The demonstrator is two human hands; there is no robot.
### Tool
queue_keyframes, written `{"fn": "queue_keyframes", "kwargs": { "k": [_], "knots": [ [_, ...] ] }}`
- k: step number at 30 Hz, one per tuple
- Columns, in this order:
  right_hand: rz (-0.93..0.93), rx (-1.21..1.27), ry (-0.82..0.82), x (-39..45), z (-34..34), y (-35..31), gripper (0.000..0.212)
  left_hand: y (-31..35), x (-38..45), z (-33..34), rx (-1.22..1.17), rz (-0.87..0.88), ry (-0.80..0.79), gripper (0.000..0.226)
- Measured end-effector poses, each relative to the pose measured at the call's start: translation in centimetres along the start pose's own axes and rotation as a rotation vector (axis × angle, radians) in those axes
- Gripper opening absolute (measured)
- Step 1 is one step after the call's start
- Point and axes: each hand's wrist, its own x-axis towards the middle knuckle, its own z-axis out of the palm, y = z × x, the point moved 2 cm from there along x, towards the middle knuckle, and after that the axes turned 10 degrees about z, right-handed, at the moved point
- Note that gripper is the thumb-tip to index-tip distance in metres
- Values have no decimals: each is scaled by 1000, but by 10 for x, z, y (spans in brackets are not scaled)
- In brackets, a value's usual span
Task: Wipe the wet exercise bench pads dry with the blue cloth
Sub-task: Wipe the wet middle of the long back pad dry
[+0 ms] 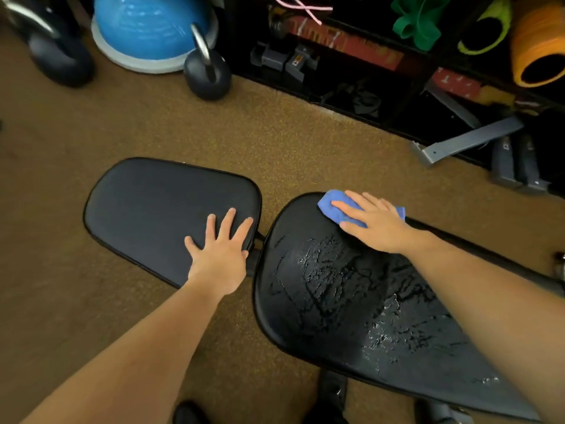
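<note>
Right hand presses the blue cloth on the wet back pad; left hand rests on the seat pad.

The right hand (377, 223) lies flat, fingers (344, 206) spread, on the blue cloth (336, 209) at the far edge of the back pad (336, 316), hiding most of the cloth. Water streaks the pad's middle; its near end is cut off by the frame. The left hand (221, 254) rests open, fingers splayed, at the seat pad's (153, 212) near right corner. Kettlebells (208, 71) stand on the floor (275, 133); the shelf items beyond are dim.
</note>
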Motion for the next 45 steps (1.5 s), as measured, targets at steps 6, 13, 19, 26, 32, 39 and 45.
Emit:
{"fn": "queue_keyframes", "kwargs": {
  "k": [6, 13, 19, 26, 32, 39, 45],
  "knots": [
    [-174, -3, 75, 34, -16, -32, 59, 1, -2, 3, 25, -15, 45, 62],
    [-395, -34, 121, 49, -8, -79, 52, 0, -4, 8, 17, -27, 99, 61],
    [-625, 64, 5, 37, 3, -111, 49, 2, -3, 1, -20, -38, 105, 62],
    [-472, 131, 233, 38, -25, -46, 35, 38, 48, -31, -212, 162, 481, 52],
    [-174, 298, 238, 26, -17, -12, 47, 102, 123, 0, -201, 373, 111, 80],
    [35, -17, -11, 8, 0, 35, 68, 74, 118, 15, -686, 54, 173, 47],
    [44, -2, 40, 8, 4, 32, 67, 68, 75, 29, -606, -109, 274, 41]
  ]
}}
